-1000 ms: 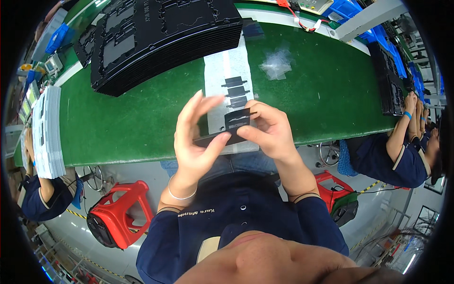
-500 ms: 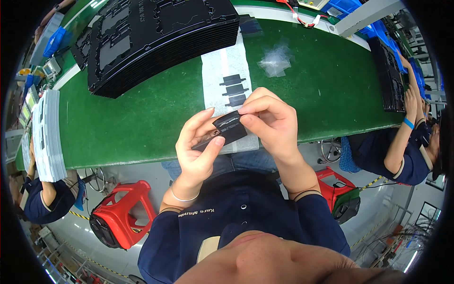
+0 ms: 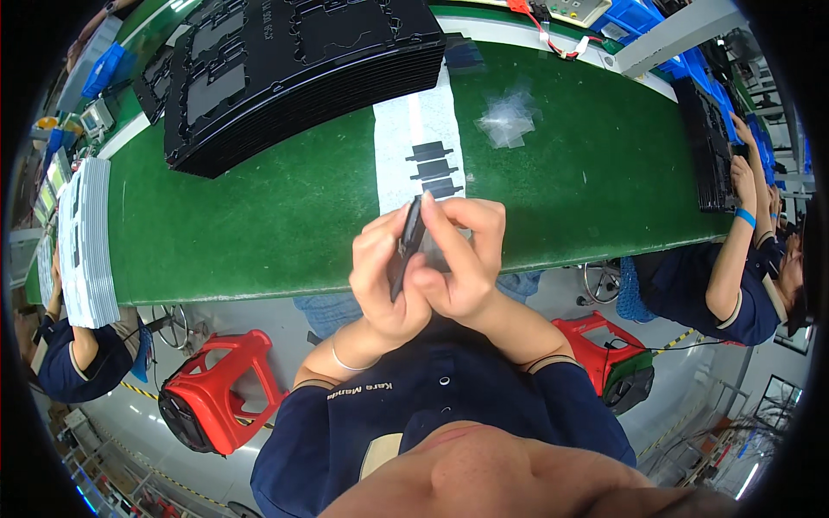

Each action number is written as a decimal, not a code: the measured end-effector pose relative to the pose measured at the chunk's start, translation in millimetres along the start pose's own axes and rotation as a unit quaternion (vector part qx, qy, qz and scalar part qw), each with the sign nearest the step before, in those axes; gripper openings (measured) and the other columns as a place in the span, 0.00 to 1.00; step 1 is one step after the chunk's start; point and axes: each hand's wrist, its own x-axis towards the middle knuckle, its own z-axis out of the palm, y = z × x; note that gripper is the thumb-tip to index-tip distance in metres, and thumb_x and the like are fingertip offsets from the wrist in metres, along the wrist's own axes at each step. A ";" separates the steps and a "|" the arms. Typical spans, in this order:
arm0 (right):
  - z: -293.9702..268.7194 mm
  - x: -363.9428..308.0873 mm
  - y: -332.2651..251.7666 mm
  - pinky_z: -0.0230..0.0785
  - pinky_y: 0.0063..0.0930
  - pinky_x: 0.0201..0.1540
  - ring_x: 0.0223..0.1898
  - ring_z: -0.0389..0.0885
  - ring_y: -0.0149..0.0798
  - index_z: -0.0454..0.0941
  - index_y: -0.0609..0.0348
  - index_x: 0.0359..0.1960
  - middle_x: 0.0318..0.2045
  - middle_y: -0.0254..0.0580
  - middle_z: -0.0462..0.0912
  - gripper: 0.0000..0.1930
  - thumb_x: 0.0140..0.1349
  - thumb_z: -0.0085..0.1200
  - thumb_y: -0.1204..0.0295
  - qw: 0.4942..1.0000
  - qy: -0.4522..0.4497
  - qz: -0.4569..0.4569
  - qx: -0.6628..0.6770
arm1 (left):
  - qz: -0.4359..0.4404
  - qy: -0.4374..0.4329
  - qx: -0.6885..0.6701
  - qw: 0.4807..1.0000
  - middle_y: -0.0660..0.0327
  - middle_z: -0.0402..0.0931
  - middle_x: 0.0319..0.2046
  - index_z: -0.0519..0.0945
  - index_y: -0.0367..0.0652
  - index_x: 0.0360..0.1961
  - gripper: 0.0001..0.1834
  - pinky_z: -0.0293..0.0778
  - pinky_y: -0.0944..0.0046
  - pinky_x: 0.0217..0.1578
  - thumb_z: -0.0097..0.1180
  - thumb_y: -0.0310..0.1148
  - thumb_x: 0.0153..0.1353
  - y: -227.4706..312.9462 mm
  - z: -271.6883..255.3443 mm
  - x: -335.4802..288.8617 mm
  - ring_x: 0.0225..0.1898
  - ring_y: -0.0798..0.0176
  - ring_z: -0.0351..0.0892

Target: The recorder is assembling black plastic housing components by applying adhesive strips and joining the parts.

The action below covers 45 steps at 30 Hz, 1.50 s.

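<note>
A thin, flat black part (image 3: 408,248) is turned nearly edge-on between my hands, just above the table's front edge. My left hand (image 3: 377,272) is closed around its left side. Against its upper tip and right side press the thumb and fingertips of my right hand (image 3: 469,263). A greyish patch shows between the right fingers; I cannot tell what it is. Just beyond my hands, several small black tabbed pieces (image 3: 434,169) lie in a column on a white strip of sheet (image 3: 393,142).
On the green table (image 3: 259,233) a tall stack of black moulded trays (image 3: 294,104) stands at the back left. Clear film pieces (image 3: 509,119) lie right of the strip. White sheets (image 3: 91,250) are stacked at far left. Co-workers sit on both sides; red stools (image 3: 226,393) stand behind.
The black part has turned from showing its broad face to nearly edge-on. My right hand has moved left and down, and my hands are now closer together.
</note>
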 end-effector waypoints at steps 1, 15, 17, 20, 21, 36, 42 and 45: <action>-1.3 2.5 0.1 0.63 0.32 0.37 0.35 0.68 0.40 0.77 0.64 0.46 0.37 0.42 0.72 0.31 0.57 0.48 0.46 0.999 -0.020 0.012 0.027 | -0.020 0.008 -0.007 1.000 0.42 0.66 0.50 0.56 0.38 0.58 0.28 0.69 0.52 0.50 0.45 0.15 0.56 0.8 -0.1 0.3 0.51 0.47 0.70; -24.0 22.3 25.1 0.55 0.14 0.26 0.26 0.63 0.20 0.70 0.62 0.27 0.30 0.32 0.69 0.05 0.57 0.55 0.80 0.874 -0.064 0.245 0.415 | -0.300 0.045 -0.338 0.891 0.46 0.73 0.42 0.47 0.40 0.63 0.38 0.73 0.59 0.48 0.51 0.18 0.54 6.3 -22.5 22.0 0.43 0.55 0.77; -16.1 18.4 12.6 0.56 0.14 0.27 0.26 0.62 0.20 0.69 0.62 0.28 0.30 0.32 0.67 0.05 0.58 0.53 0.80 0.815 0.042 0.290 0.500 | -0.317 0.099 -0.391 0.859 0.46 0.75 0.42 0.57 0.35 0.59 0.28 0.74 0.58 0.46 0.52 0.23 0.58 16.9 -13.2 30.9 0.41 0.57 0.78; -7.2 10.6 13.0 0.58 0.16 0.32 0.29 0.65 0.23 0.69 0.63 0.30 0.30 0.33 0.67 0.05 0.57 0.54 0.81 0.836 0.005 0.275 0.475 | -0.315 0.071 -0.389 0.863 0.47 0.77 0.39 0.71 0.29 0.48 0.16 0.76 0.58 0.42 0.50 0.28 0.62 0.0 -25.2 4.6 0.38 0.57 0.79; -7.1 10.9 17.9 0.59 0.16 0.33 0.30 0.66 0.24 0.72 0.64 0.31 0.32 0.34 0.69 0.05 0.56 0.55 0.81 0.848 -0.027 0.252 0.466 | -0.310 0.057 -0.379 0.870 0.47 0.77 0.38 0.73 0.29 0.44 0.14 0.77 0.58 0.41 0.50 0.29 0.62 -2.9 -29.1 3.1 0.38 0.57 0.79; -27.8 36.0 22.1 0.66 0.23 0.31 0.28 0.76 0.34 0.80 0.66 0.40 0.29 0.44 0.81 0.21 0.42 0.66 0.71 0.956 -0.170 0.091 0.222 | -0.333 0.015 -0.379 0.863 0.46 0.78 0.35 0.75 0.28 0.38 0.13 0.82 0.61 0.31 0.48 0.30 0.63 -2.3 -36.6 10.7 0.33 0.56 0.81; -27.4 35.1 19.5 0.65 0.22 0.32 0.29 0.75 0.31 0.80 0.63 0.41 0.29 0.41 0.80 0.23 0.40 0.68 0.70 0.912 -0.192 0.200 0.301 | -0.356 0.018 -0.398 0.845 0.47 0.78 0.34 0.75 0.28 0.38 0.13 0.82 0.62 0.29 0.48 0.31 0.63 -1.7 -37.2 12.5 0.32 0.56 0.81; -17.5 22.8 18.8 0.62 0.21 0.31 0.28 0.71 0.29 0.78 0.63 0.39 0.26 0.36 0.76 0.22 0.41 0.69 0.68 0.934 -0.107 0.166 0.299 | -0.346 0.045 -0.401 0.847 0.47 0.78 0.34 0.75 0.29 0.38 0.13 0.82 0.62 0.29 0.48 0.32 0.64 -1.0 -34.1 10.0 0.32 0.57 0.81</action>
